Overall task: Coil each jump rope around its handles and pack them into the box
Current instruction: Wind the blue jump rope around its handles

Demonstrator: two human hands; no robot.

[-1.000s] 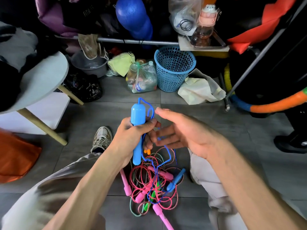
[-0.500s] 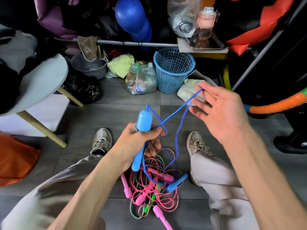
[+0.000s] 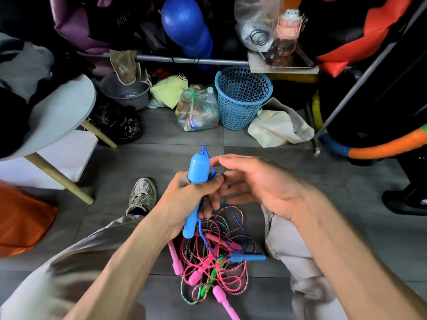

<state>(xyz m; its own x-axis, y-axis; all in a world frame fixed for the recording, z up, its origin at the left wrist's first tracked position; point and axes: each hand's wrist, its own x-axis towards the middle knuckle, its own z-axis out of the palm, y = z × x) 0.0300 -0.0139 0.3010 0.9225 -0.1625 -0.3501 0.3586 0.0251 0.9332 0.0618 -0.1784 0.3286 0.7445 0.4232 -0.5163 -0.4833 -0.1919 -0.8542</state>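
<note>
The left hand (image 3: 184, 195) is clenched around a smooth light-blue jump rope handle (image 3: 196, 181), a plastic stick with a fat rounded cap and a slimmer shaft, held above the grey tiled floor (image 3: 300, 158) between the person's knees. Its long axis runs nearly upright, cap pointing up and away, narrow end down toward the tangled pile of ropes (image 3: 215, 257), and a thin blue cord (image 3: 205, 151) loops out of the cap. The right hand (image 3: 258, 183) sits just beside it, fingers loosely extended toward the cord at the cap, though I cannot tell whether it is pinching it.
</note>
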